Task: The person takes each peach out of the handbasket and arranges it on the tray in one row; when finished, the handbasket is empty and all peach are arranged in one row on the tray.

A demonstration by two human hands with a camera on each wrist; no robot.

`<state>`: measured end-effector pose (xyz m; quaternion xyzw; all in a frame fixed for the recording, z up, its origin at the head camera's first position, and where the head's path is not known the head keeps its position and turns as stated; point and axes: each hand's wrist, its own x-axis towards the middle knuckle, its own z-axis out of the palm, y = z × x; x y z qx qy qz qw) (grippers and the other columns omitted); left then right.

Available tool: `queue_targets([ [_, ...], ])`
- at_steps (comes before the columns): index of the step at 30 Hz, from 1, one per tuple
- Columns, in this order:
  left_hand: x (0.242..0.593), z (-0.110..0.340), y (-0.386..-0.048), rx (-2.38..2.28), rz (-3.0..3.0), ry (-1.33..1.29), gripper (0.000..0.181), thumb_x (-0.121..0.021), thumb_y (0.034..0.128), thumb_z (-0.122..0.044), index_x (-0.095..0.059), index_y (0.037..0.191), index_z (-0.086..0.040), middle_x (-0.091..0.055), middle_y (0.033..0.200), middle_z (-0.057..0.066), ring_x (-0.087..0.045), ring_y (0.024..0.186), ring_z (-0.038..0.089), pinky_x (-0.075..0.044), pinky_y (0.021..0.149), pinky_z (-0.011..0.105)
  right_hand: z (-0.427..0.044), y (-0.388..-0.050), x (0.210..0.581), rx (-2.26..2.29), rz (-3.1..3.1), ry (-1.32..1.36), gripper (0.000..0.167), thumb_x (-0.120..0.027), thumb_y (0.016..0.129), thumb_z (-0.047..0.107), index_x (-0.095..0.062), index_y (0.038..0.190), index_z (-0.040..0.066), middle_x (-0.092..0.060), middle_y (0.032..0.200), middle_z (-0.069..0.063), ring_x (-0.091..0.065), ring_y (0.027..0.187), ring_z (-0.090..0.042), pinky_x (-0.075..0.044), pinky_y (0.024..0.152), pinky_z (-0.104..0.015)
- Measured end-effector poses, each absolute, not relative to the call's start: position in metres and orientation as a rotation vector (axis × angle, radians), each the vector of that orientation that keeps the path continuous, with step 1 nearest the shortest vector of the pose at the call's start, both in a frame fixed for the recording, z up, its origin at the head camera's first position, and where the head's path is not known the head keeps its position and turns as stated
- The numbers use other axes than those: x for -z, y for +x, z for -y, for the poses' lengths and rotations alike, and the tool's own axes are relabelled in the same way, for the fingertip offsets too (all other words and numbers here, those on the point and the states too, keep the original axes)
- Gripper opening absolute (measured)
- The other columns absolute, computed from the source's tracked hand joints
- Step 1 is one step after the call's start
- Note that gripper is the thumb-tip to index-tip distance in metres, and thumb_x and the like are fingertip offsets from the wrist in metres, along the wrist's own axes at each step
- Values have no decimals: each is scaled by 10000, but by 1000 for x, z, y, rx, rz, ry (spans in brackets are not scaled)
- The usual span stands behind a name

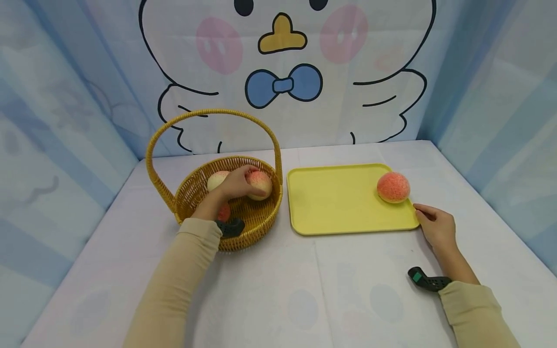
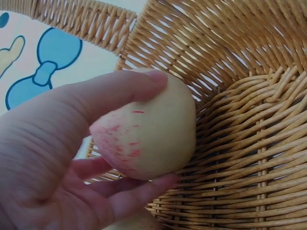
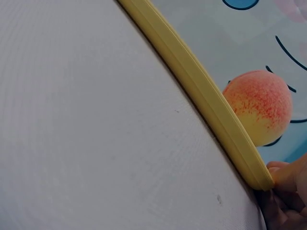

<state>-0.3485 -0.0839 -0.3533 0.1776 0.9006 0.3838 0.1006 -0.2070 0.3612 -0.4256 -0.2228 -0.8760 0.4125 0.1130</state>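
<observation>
Left to right on the white-covered counter (image 1: 348, 290): a wicker basket (image 1: 258, 229), tall handle (image 1: 217, 111) arching above, a pale peach (image 1: 216, 180) and a red peach (image 1: 224, 212) inside, the latter partly hidden by my left wrist (image 1: 210, 205); just beside it a yellow tray (image 1: 335, 198), a coral peach (image 1: 393, 187) at its right end. My left fingers (image 2: 144, 194), parted to fruit width, curl round a blushed peach (image 2: 158, 139) inside the basket's right side; contact with the weave, cannot tell. My right fingers (image 1: 428, 210), nearly closed, pinch the tray's near right corner.
</observation>
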Motion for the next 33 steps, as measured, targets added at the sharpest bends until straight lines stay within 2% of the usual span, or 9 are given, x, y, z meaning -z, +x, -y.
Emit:
queue_targets([
  [5, 346, 84, -347, -1186, -2709, 545, 710, -810, 688, -271, -478, 1293, -106, -510, 1189, 121, -502, 1025, 263, -433, 849, 413, -360, -207, 426, -1202, 2569, -634, 366, -432, 974, 168, -524, 1265, -34, -503, 1265, -222, -446, 1134, -309, -390, 716, -153],
  [12, 336, 84, -340, -1351, -2640, 533, 723, -828, 663, -240, -471, 1283, -139, -480, 1170, 110, -511, 986, 253, -463, 816, 390, -359, -208, 427, -1220, 2580, -669, 371, -430, 977, 180, -516, 1278, -20, -487, 1286, -215, -433, 1165, -311, -430, 800, -249],
  [15, 331, 84, -338, -1473, -2558, 566, 724, -836, 655, -182, -472, 1279, -147, -480, 1178, 101, -510, 983, 251, -468, 812, 381, -360, -208, 426, -1218, 2581, -675, 373, -429, 977, 182, -518, 1276, -21, -492, 1277, -218, -438, 1151, -305, -421, 759, -200],
  [19, 322, 86, -334, -1500, -2535, 678, 720, -843, 648, -163, -481, 1270, -164, -484, 1218, 58, -517, 976, 237, -470, 800, 371, -362, -207, 425, -1209, 2582, -656, 373, -419, 978, 175, -517, 1273, -30, -503, 1258, -222, -444, 1119, -294, -371, 670, -107],
  [25, 309, 87, -322, -1359, -2626, 819, 716, -840, 651, -234, -484, 1271, -211, -496, 1222, -4, -512, 1031, 205, -479, 800, 365, -362, -208, 423, -1206, 2582, -639, 375, -414, 978, 168, -508, 1278, -35, -500, 1260, -224, -441, 1122, -298, -363, 660, -98],
  [33, 299, 74, -302, -1313, -2565, 1135, 703, -837, 655, -196, -495, 1264, -118, -507, 1210, 10, -500, 1063, 185, -492, 796, 326, -361, -207, 426, -1216, 2567, -650, 368, -424, 973, 158, -516, 1269, -41, -509, 1248, -226, -452, 1086, -284, -362, 646, -84],
])
